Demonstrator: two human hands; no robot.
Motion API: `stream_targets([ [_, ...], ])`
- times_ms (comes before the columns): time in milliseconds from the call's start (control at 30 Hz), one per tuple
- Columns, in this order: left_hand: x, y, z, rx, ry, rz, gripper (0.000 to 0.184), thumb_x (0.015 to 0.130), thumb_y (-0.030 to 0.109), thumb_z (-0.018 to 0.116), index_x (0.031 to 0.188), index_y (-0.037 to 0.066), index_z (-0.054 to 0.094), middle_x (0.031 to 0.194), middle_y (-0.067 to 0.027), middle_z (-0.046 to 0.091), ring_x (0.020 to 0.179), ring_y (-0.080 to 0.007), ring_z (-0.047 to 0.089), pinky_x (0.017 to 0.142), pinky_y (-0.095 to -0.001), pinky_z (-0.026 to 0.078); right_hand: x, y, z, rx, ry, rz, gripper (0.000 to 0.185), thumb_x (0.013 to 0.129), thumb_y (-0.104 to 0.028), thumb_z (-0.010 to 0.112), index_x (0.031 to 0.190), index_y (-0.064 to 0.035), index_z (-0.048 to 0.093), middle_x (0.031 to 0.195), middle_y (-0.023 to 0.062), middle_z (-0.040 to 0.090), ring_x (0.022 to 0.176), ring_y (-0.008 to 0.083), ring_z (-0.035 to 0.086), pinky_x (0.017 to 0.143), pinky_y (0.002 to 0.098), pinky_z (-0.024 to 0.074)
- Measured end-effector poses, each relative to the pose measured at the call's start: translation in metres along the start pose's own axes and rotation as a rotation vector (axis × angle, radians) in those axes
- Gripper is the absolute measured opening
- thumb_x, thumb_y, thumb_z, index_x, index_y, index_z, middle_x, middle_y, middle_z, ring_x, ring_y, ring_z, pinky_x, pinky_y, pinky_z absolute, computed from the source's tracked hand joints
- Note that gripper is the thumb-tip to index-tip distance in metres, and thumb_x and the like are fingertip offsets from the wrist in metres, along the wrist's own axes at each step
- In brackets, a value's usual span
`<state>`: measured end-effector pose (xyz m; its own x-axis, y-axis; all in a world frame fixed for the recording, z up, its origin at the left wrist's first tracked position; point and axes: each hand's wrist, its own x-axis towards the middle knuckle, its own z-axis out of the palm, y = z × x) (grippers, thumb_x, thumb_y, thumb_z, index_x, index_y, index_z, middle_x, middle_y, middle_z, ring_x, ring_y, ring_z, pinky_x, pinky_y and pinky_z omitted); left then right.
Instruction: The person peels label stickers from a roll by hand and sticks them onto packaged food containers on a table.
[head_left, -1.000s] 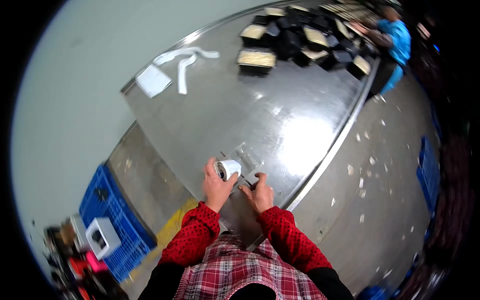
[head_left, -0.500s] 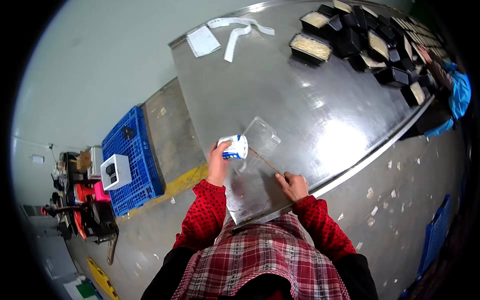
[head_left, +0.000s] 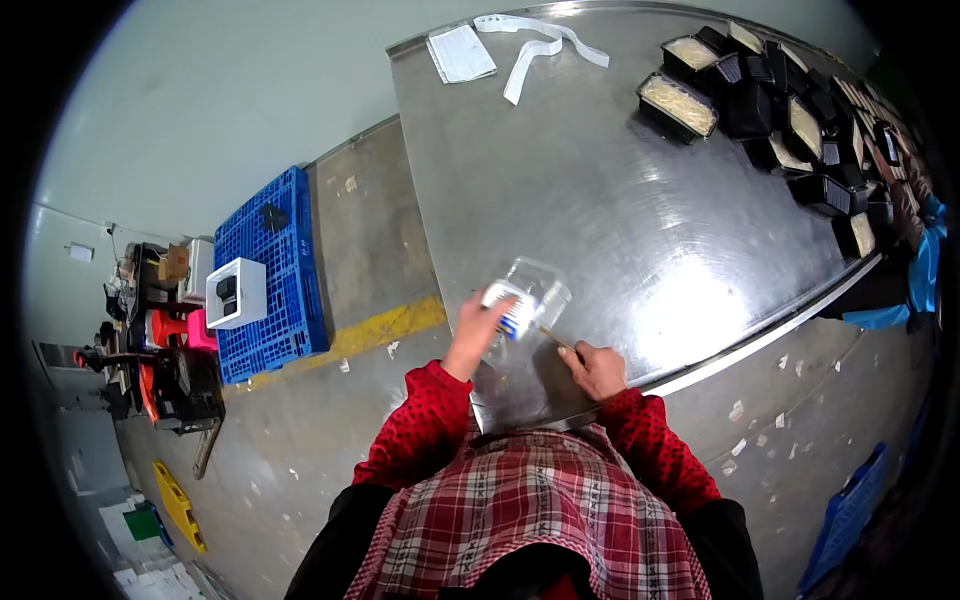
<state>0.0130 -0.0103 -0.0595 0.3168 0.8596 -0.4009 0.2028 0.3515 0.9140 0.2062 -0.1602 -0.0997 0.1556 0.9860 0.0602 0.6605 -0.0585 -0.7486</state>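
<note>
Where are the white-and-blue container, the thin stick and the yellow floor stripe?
White-and-blue container (head_left: 520, 312), head view: on its blurred outside, beside the fingers.
Thin stick (head_left: 553, 336), head view: on its exposed length.
Yellow floor stripe (head_left: 388, 324), head view: on its wide section.

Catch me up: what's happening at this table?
The person's left hand grips a white-and-blue cylindrical container; the right hand holds a thin brown stick pointing toward it. Blur hides whether they touch. A clear plastic tray lies partly behind the container on the grey metal table. Black rectangular tubs, some with pale contents, cluster farther right.
</note>
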Motion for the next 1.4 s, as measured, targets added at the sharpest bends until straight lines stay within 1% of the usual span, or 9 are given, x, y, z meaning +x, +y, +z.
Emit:
stream_targets([
  [100,-0.034,0.011,0.02,0.46,-0.173,0.196,0.072,0.084,0.042,0.073,0.13,-0.01,0.054,0.109,-0.0271,0.066,0.094,-0.0383,0.068,0.083,-0.0409,0.053,-0.005,0.008,0.017,-0.045,-0.119,0.192,0.039,0.095,-0.041,0.061,0.081,-0.0049,0.065,0.065,0.0232,0.06,0.067,0.0461,0.062,0.059,0.0531,0.0472],
  [233,-0.058,0.015,0.005,0.615,-0.062,0.116,0.065,0.082,0.039,0.072,0.132,0.001,0.055,0.108,-0.0248,0.067,0.097,-0.0398,0.065,0.085,-0.0417,0.053,-0.02,0.014,0.009,-0.113,-0.13,0.194,0.037,0.095,-0.039,0.06,0.085,-0.0034,0.062,0.07,0.0273,0.061,0.071,0.0487,0.061,0.06,0.0543,0.0468],
  [300,-0.034,-0.017,-0.007,0.908,0.364,0.805,0.046,0.08,0.024,0.07,0.122,0.005,0.061,0.098,-0.0204,0.069,0.086,-0.0356,0.065,0.079,-0.0388,0.053,-0.026,0.023,0.018,-0.094,-0.058,0.096,0.037,0.096,-0.038,0.06,0.084,-0.0031,0.062,0.07,0.0275,0.06,0.07,0.0486,0.061,0.06,0.054,0.0464],
  [333,-0.031,-0.022,-0.008,0.901,0.373,0.793,0.046,0.08,0.024,0.07,0.122,0.005,0.061,0.098,-0.0204,0.069,0.086,-0.0356,0.065,0.079,-0.0388,0.053,-0.028,0.027,0.02,-0.108,-0.041,0.076,0.037,0.096,-0.038,0.059,0.083,-0.0029,0.062,0.069,0.0272,0.06,0.069,0.0483,0.061,0.059,0.0535,0.046],
  [400,-0.028,-0.034,-0.004,0.76,-0.131,0.152,0.04,0.079,0.019,0.068,0.114,0.001,0.062,0.092,-0.0182,0.069,0.081,-0.0352,0.063,0.075,-0.0407,0.051,-0.03,0.029,0.021,-0.137,-0.006,0.034,0.038,0.097,-0.037,0.058,0.081,-0.0026,0.061,0.067,0.0266,0.059,0.067,0.0477,0.06,0.057,0.0524,0.0451],
  [633,-0.026,-0.092,0.006,0.246,0.022,0.203,0.022,0.094,0.009,0.058,0.111,-0.004,0.06,0.079,-0.0046,0.059,0.073,-0.0086,0.05,0.065,-0.0263,0.044,-0.031,0.025,-0.004,-0.142,-0.144,0.048,0.04,0.099,-0.037,0.055,0.078,-0.0035,0.06,0.062,0.0238,0.056,0.062,0.0454,0.059,0.055,0.0502,0.0438],
  [733,-0.024,-0.098,0.007,0.274,0.065,0.239,0.028,0.089,0.013,0.062,0.113,-0.001,0.062,0.079,-0.0191,0.065,0.068,-0.0285,0.064,0.064,-0.0371,0.049,-0.035,0.028,0.0,-0.102,-0.119,0.049,0.04,0.099,-0.037,0.055,0.077,-0.0038,0.06,0.063,0.0236,0.057,0.062,0.0458,0.059,0.055,0.0505,0.0439],
  [833,-0.029,-0.089,0.009,0.308,0.077,0.207,0.024,0.091,0.01,0.061,0.111,-0.003,0.061,0.076,-0.0076,0.059,0.07,-0.0108,0.051,0.064,-0.0284,0.046,-0.036,0.026,0.0,-0.257,-0.039,0.004,0.041,0.099,-0.038,0.055,0.077,-0.0036,0.06,0.063,0.0239,0.057,0.062,0.0462,0.058,0.055,0.0509,0.0439],
  [1400,-0.03,-0.091,0.005,0.316,0.169,0.244,0.017,0.089,0.014,0.063,0.1,0.0,0.065,0.073,-0.0187,0.062,0.065,-0.024,0.058,0.061,-0.0357,0.047,-0.014,0.01,-0.013,-0.233,-0.292,0.112,0.037,0.098,-0.037,0.055,0.083,-0.0045,0.065,0.069,0.0237,0.062,0.069,0.045,0.062,0.062,0.0526,0.0478],
])
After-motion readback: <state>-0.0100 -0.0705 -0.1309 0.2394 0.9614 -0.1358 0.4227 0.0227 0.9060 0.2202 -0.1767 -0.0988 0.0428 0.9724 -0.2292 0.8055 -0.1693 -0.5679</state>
